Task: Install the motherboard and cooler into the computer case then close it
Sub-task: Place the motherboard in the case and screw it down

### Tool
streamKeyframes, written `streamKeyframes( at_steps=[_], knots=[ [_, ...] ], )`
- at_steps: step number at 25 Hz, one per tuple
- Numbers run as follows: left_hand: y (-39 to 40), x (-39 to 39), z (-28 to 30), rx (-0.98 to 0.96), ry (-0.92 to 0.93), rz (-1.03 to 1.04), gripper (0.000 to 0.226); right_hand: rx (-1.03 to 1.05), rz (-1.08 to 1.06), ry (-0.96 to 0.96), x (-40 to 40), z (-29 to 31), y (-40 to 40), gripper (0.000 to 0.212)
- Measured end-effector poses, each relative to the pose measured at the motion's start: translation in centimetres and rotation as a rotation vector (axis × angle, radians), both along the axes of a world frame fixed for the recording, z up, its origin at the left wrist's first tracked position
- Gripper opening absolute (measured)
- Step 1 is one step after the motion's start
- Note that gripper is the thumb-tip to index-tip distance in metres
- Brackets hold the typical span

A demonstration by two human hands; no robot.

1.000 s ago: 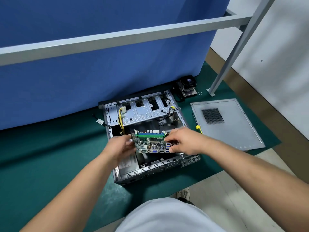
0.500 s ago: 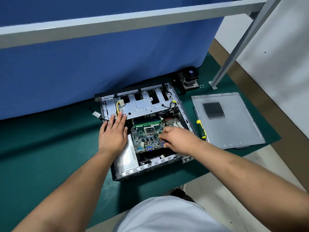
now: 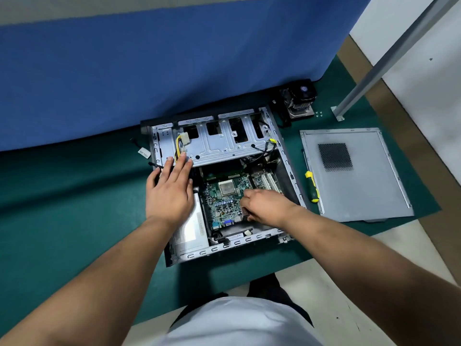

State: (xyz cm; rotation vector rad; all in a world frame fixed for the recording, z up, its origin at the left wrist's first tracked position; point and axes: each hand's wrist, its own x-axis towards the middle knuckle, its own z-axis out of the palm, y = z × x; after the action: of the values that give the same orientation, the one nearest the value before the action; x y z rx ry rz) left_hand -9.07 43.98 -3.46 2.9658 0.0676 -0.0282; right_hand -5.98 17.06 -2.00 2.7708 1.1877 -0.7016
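Two hands: left flat, right gripping flat-lying motherboard, ports nearest.

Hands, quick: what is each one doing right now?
Left hand: open, fingers straight, over the computer case's left side.
Right hand: fingers curled on the motherboard; grip cannot be told.

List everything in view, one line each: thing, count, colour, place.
computer case: one, grey, open on the mat
motherboard: one, green, inside the case
cooler: one, black and metal, behind the case's right corner
side panel: one, grey, flat, right of the case
screwdriver: one, yellow and black, between case and panel
mat: one, green, on the table
left hand: flat, over the case's left side
right hand: curled on the motherboard
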Motion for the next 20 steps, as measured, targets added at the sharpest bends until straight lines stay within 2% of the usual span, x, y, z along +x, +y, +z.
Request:
streamKeyframes(
  at_steps=[8,13,16,20],
  knots=[
    [0.0,0.1,-0.4,0.035,-0.023,0.006,0.056,-0.101,0.092,0.141,1.1,-3.9,0.8,0.043],
    [0.0,0.1,-0.5,0.034,-0.046,0.009,0.057,-0.137,0.078,0.309,1.2,-4.5,0.7,0.033],
    [0.0,0.1,-0.6,0.037,-0.052,0.009,0.057,-0.153,0.014,0.423,0.8,-4.7,0.5,0.02],
    [-0.1,0.1,-0.6,0.037,-0.055,0.014,0.058,-0.129,-0.14,0.481,0.7,-4.7,0.0,0.027]
  ],
)
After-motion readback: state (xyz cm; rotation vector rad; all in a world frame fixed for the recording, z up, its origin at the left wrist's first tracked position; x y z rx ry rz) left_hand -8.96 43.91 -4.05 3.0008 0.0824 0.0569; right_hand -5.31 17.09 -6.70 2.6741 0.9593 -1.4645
